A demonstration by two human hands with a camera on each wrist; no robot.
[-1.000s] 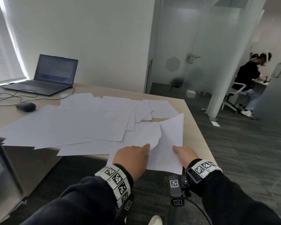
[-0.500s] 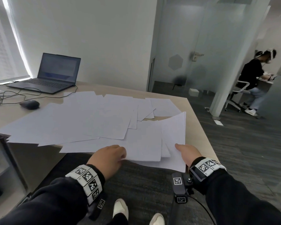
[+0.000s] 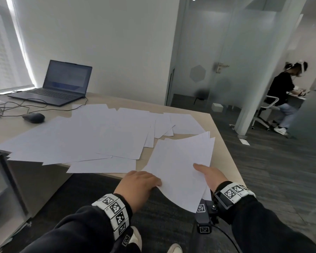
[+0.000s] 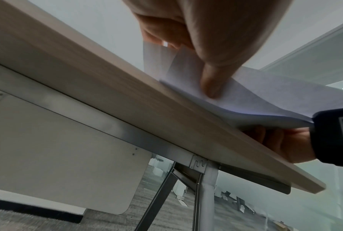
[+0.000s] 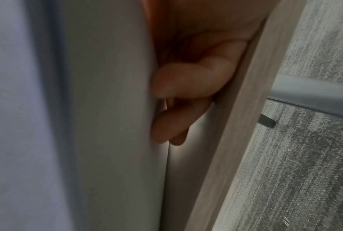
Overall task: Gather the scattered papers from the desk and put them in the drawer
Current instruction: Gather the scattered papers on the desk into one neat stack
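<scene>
- Low in the frame, your right hand holds a small stack of papers, and your left hand pinches its edge.
- Farther up, at center left, many loose papers lie on the desk.
- No drawer shows; most work is left.

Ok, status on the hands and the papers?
Both hands, left hand and right hand, grip small stack of white paper sheets at desk edge. Many loose white sheets remain spread. Nothing blocking.
</scene>
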